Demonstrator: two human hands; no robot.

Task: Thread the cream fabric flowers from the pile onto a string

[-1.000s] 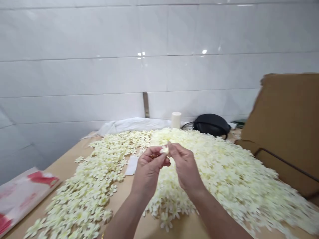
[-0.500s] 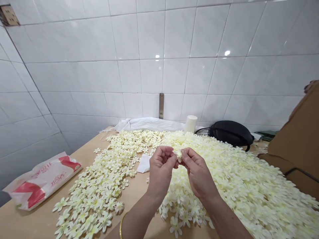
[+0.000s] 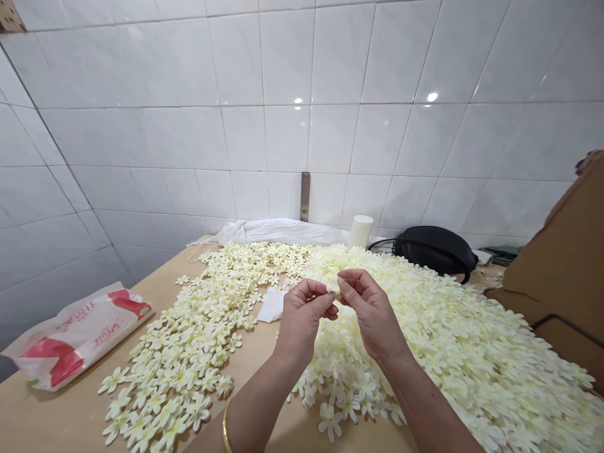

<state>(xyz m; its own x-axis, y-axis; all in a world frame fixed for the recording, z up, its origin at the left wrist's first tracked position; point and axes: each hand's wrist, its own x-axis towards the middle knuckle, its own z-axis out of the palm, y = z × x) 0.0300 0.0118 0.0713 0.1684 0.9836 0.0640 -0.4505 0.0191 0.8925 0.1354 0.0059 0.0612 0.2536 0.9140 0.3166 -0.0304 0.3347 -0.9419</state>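
My left hand point(image 3: 306, 314) and my right hand point(image 3: 370, 311) meet fingertip to fingertip above the table. Between them a small pale artificial flower point(image 3: 334, 289) is pinched, mostly covered by my fingers. Thumb and forefinger of each hand press on it. Beneath and to the right of my hands spreads a large heap of white-yellow artificial flowers point(image 3: 453, 346). Left of my left hand lies a thinner layer of similar flowers point(image 3: 189, 352). A white slip of paper point(image 3: 271, 306) rests between the two groups, beside my left wrist.
A red-and-white tissue packet point(image 3: 80, 333) lies at the table's left edge. Along the tiled wall are white plastic sheeting point(image 3: 278, 231), a cream cylinder point(image 3: 360, 231) and a black rounded object with a cable point(image 3: 434, 251). A cardboard box point(image 3: 561, 270) stands at the right.
My fingers have shifted on the flower, which now shows less between them. My right fingertips sit slightly higher. The whole view has tilted a little downward.
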